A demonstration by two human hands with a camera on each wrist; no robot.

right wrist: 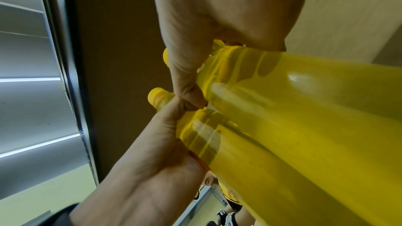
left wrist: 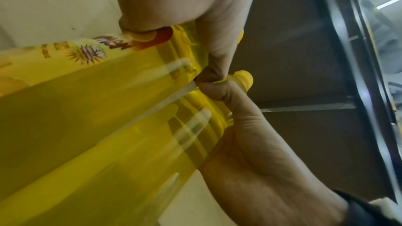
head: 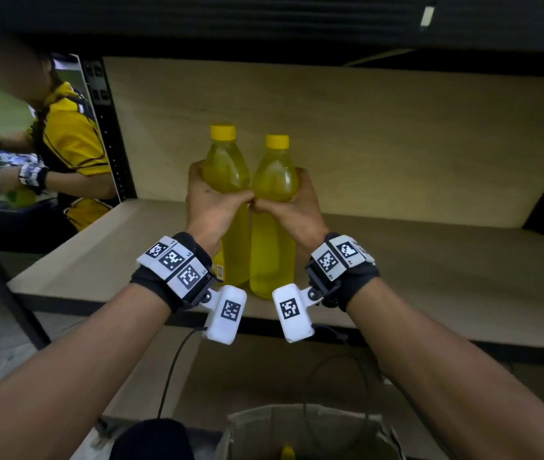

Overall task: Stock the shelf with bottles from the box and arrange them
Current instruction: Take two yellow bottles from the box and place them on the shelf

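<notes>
**A:** Status, near to far?

**B:** Nearest me, the box (head: 300, 433) sits low at the bottom of the head view, flaps open, with one yellow cap (head: 286, 452) showing inside. So more stock is left, I'd judge. Both my forearms reach forward over it to the shelf (head: 430, 277).

**A:** Hands?

**B:** My left hand (head: 212, 205) is wrapped round the left bottle (head: 227, 171); my right hand (head: 292, 207) is wrapped round the right bottle (head: 274, 180). Both grips sit at the upper body, just under the shoulder. Thumbs are on the near side and meet between the bottles; the fingers curl round the far sides. Wrists are level, palms facing each other.

**A:** Where are the bottles?

**B:** Upright, side by side, touching or nearly so, at the shelf's near edge, centre-left. The bases look to be on the board, but I can't confirm contact. The left one stands slightly farther back.

**A:** Handling?

**B:** Full of yellow liquid to the neck, so I'd call them heavy for one hand each. Clear plastic, smooth and glossy in the wrist views, so likely slippery and a bit squeezable. The left wrist view shows a printed label (left wrist: 87, 52) lower on the left bottle. I'd stay on the body and not lift by the caps. Tall and narrow means tippy; set them down flat before letting go.

**A:** Beyond?

**B:** Bare shelf board back to the rear panel (head: 363, 127).
</notes>
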